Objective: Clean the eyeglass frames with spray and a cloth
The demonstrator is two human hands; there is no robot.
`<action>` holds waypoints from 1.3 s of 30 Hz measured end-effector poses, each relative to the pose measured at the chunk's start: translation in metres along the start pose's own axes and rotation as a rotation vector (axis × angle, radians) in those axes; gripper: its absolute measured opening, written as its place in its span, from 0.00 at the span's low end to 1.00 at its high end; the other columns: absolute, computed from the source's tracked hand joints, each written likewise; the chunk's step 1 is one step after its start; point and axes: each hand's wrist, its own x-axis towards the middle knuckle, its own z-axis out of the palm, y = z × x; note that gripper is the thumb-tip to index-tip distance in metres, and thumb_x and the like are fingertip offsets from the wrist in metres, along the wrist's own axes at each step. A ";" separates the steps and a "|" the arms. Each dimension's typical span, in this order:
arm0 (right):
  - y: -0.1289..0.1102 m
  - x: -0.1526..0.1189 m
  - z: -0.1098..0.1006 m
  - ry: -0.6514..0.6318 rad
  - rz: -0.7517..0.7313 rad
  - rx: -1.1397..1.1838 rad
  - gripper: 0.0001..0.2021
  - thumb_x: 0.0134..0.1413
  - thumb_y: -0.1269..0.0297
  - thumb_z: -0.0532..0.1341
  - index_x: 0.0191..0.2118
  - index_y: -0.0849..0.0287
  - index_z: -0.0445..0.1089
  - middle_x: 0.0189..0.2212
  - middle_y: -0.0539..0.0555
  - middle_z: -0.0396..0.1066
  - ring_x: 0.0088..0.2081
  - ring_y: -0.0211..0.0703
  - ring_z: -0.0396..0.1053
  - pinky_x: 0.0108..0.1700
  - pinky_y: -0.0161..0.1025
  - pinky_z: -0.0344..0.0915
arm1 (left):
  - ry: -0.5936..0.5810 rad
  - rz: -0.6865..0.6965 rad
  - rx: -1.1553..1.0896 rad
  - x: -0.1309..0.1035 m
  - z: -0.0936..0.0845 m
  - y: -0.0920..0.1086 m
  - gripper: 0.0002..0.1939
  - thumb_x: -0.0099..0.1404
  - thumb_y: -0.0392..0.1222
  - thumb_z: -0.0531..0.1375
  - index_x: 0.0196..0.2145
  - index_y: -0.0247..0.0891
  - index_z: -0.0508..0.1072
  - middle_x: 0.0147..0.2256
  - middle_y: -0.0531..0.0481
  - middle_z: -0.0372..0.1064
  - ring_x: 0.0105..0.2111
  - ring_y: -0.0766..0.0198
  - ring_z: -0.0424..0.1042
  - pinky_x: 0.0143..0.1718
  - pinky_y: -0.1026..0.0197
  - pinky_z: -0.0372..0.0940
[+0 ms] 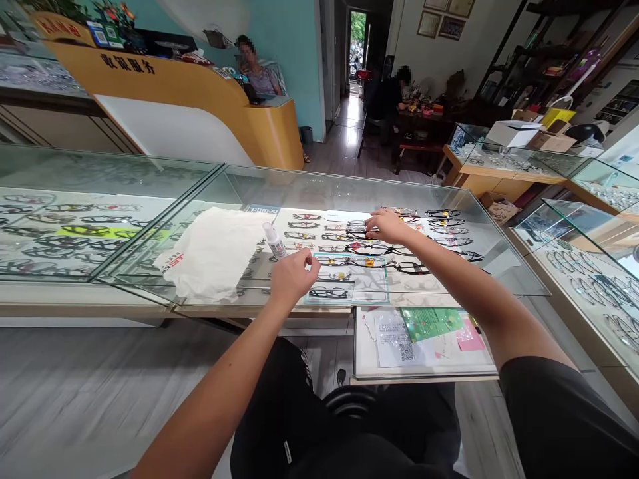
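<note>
My left hand (294, 274) is closed in a loose fist, low over the near part of the glass display case (259, 293). Its fingertips are turned away, so whatever they may hold is hidden. Just beyond it a small white spray bottle (274, 242) stands on the glass, beside a crumpled white cloth (214, 249). Farther out, my right hand (387, 227) reaches over rows of eyeglasses (369, 249), its fingers bent down and drawn together. Dark frames lie right below those fingertips; I cannot tell whether they are gripped. Black-framed eyeglasses (328, 293) lie nearest me.
A pull-out shelf (367, 369) with papers and a green sheet (432, 324) juts out below the case. More glass cases (589, 266) stand at right. Beyond are a cashier counter (200, 86), a seated person (262, 76) and another person at a cluttered table (389, 96).
</note>
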 end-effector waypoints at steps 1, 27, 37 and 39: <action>-0.001 0.000 0.001 -0.002 0.000 -0.007 0.12 0.71 0.59 0.65 0.47 0.56 0.86 0.63 0.60 0.79 0.73 0.65 0.63 0.73 0.60 0.54 | 0.003 0.002 0.003 0.000 0.000 0.000 0.13 0.73 0.46 0.54 0.30 0.42 0.66 0.25 0.50 0.69 0.24 0.61 0.60 0.29 0.56 0.47; -0.114 -0.096 -0.042 0.175 -0.199 0.304 0.14 0.76 0.55 0.59 0.55 0.52 0.78 0.59 0.59 0.80 0.58 0.55 0.78 0.62 0.53 0.72 | -0.013 -0.008 0.026 0.000 -0.003 0.003 0.12 0.73 0.46 0.55 0.30 0.42 0.67 0.27 0.49 0.71 0.26 0.60 0.63 0.30 0.57 0.47; -0.112 -0.122 0.128 -0.194 -0.030 0.270 0.15 0.68 0.69 0.66 0.57 0.64 0.78 0.61 0.66 0.77 0.67 0.58 0.71 0.71 0.55 0.68 | -0.053 -0.011 0.057 0.000 -0.001 0.002 0.14 0.74 0.47 0.54 0.31 0.41 0.68 0.26 0.51 0.70 0.25 0.62 0.62 0.29 0.58 0.48; -0.085 -0.099 0.132 -0.135 0.094 0.248 0.16 0.72 0.65 0.66 0.60 0.62 0.76 0.63 0.65 0.75 0.65 0.58 0.72 0.68 0.60 0.71 | -0.059 -0.021 0.061 0.001 -0.004 0.003 0.13 0.74 0.47 0.54 0.31 0.41 0.67 0.26 0.51 0.70 0.25 0.62 0.62 0.29 0.59 0.48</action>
